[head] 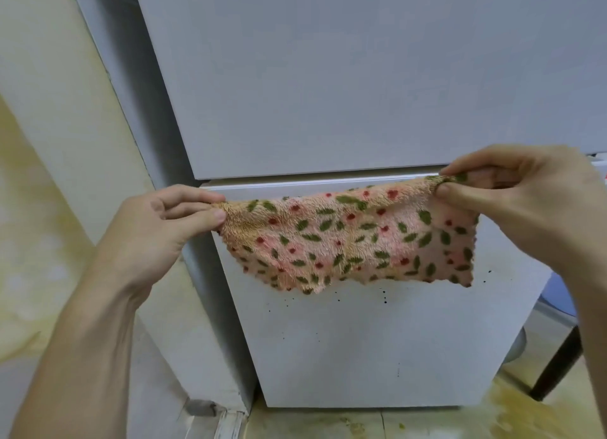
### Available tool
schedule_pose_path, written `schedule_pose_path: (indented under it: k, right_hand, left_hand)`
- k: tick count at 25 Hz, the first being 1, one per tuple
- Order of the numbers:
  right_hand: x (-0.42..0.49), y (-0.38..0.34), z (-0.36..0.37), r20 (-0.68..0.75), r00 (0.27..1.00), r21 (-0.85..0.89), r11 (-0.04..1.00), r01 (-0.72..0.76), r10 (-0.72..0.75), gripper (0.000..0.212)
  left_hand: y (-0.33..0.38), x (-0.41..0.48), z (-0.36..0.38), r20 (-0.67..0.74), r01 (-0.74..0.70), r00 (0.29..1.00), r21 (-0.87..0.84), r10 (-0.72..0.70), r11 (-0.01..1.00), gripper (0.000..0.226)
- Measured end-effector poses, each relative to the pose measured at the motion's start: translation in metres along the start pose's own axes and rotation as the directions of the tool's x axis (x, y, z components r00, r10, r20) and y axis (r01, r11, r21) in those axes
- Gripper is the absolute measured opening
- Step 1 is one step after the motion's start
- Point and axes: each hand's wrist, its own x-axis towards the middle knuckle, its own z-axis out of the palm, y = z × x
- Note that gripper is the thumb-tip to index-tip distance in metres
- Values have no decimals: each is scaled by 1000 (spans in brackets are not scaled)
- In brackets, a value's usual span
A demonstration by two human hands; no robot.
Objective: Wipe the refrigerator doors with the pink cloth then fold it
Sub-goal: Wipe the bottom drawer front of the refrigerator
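I have the cloth point(354, 245) stretched out between both hands, hanging in front of the lower door point(361, 346), just under the seam with the upper door point(345, 77). The left hand point(164, 228), at nine o'clock from the cloth, pinches its top left corner between thumb and forefinger, the other fingers curled behind. The right hand point(519, 202), at about two o'clock, pinches the top right corner the same way and sits a little higher, so the top edge slopes up to the right. That edge sags slightly in the middle, and the bottom edge hangs free. At six o'clock from the cloth I see dark specks point(383, 295) on the lower door. The stained floor point(427, 422) lies below.
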Motion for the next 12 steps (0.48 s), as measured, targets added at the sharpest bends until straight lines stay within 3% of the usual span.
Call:
schedule_pose_path:
  k: [3,5,8,10,12]
  right_hand:
    - [3,1,-4,33,998,-159,986,50,-45,14]
    - [4,1,-7,166,986,-155,987,53,-27,22]
    - [2,-3,-6,414,910,172,983,-58,-19,30]
    - [3,-3,-3,484,875,334,925,-183,-2,30]
    - [3,0,2,523,852,429,861,-274,10,26]
  left_hand:
    - [-8,6,2,-56,-41,997,129,48,991,15]
    - [-14,11,2,-16,5,1000,-59,-5,998,21]
    - [-19,11,8,141,131,987,-428,-77,894,31]
    - [-24,9,8,210,189,973,-498,-93,847,33]
    - [-30,11,2,265,227,959,-511,-100,829,23]
